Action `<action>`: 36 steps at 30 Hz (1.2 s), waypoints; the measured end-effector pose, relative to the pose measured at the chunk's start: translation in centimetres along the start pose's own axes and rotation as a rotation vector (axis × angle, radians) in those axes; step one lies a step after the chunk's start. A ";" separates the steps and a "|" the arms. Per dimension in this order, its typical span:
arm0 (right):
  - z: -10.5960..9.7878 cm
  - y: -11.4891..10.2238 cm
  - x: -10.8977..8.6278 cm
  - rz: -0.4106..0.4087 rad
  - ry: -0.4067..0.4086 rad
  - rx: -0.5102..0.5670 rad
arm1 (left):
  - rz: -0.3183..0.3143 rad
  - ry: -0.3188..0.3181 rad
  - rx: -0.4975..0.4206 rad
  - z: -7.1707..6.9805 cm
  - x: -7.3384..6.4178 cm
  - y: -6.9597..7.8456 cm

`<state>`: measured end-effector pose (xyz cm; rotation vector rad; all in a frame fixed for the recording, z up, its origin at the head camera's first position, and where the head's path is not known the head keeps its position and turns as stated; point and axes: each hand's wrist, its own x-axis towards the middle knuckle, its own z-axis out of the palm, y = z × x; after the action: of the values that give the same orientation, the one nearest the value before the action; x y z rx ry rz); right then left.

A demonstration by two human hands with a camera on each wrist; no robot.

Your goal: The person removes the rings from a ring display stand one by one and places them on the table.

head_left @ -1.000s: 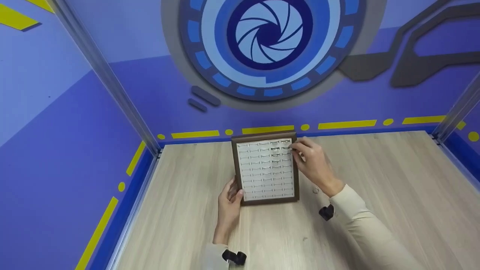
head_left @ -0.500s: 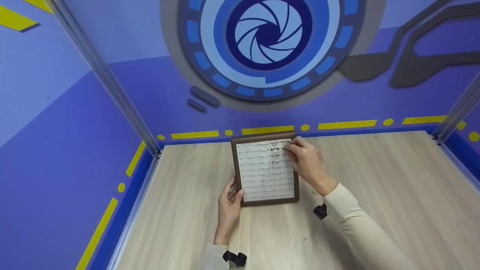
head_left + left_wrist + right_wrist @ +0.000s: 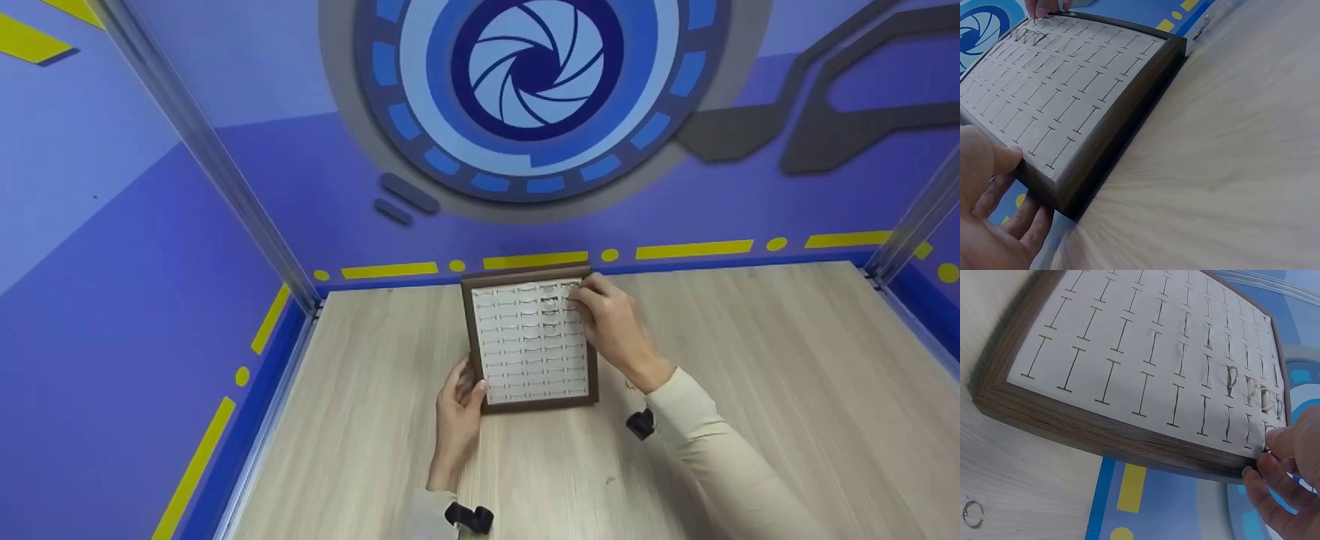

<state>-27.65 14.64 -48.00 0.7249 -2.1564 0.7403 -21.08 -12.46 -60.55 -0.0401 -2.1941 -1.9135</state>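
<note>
A ring display board (image 3: 517,367), a white slotted pad in a brown wooden frame, stands tilted back on the table. My left hand (image 3: 458,412) grips its lower left edge, thumb on the front and fingers behind in the left wrist view. At the upper right slots, my right hand (image 3: 613,319) pinches a ring (image 3: 1270,430), mostly hidden by the fingertips, against a slot in the outer column. Several silver rings (image 3: 1232,377) sit in the neighbouring column of slots. Most other slots hold no ring.
A loose ring (image 3: 973,514) lies on the wood-grain table (image 3: 375,420), right of the board and partly behind the right cuff in the head view. Nearer the front lies a tiny unclear object (image 3: 610,480). Blue printed walls (image 3: 300,172) enclose the back and sides.
My right hand has moved slightly left, from the board's right edge onto the outer slot column, then stayed there. The left hand and the board have hardly moved.
</note>
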 end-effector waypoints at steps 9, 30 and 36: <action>-0.2 -0.2 -0.1 -0.005 0.008 -0.004 | 0.016 -0.003 0.008 0.0 0.0 0.0; -1.7 -0.9 -1.6 -0.022 0.009 0.000 | 0.006 -0.020 -0.020 -0.3 0.0 -0.3; -2.3 -0.9 -2.4 -0.028 0.002 0.019 | 0.012 -0.023 -0.019 -0.2 0.0 -0.2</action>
<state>-24.60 16.24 -48.35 0.7624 -2.1361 0.7477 -21.11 -12.73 -60.76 -0.0781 -2.1855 -1.9375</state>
